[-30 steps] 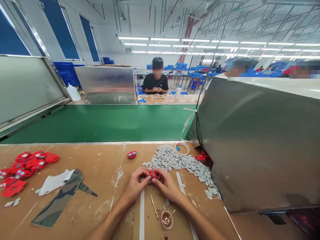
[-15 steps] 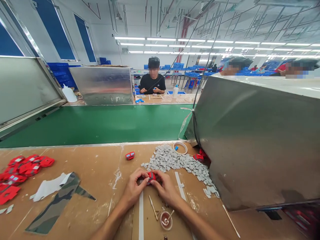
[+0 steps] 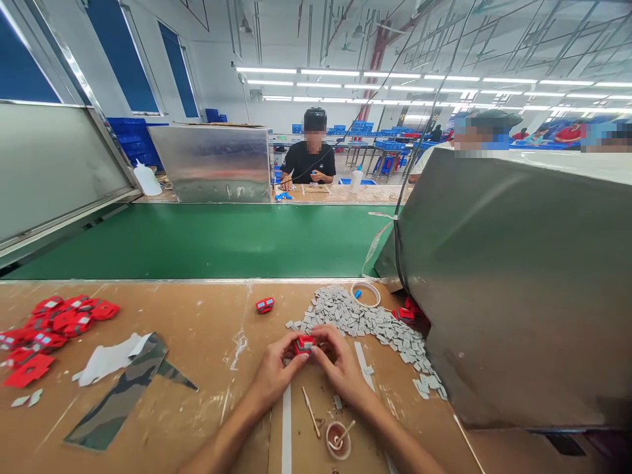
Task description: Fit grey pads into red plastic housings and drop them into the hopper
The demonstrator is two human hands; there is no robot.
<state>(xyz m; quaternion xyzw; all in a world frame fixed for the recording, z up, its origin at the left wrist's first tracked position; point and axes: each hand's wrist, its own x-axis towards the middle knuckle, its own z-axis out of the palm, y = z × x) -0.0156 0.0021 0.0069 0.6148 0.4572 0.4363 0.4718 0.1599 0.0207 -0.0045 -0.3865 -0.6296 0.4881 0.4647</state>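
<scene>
While both hands stay in the same spot on the desk, the grip on the small red piece has changed over the last second. Earlier the fingers curled over the piece and hid most of it. Now the left hand and the right hand pinch it from opposite sides with fingers closed on its edges. Its upper face is exposed between the fingertips, just above the desk. A pale patch appears to show on that face; detail is too small to confirm.

Judgement: the piece has been turned or re-seated in the grip, and handling of this one piece is still in progress; it has not been set down.

Surroundings, relative to the fingers:
- Beyond and to the right: a heap of grey chips, near.
- Beyond and slightly left: a lone red piece, apart.
- On the near side: a thin stick and a small cup.
- Well to the left: a pile of red pieces.
</scene>
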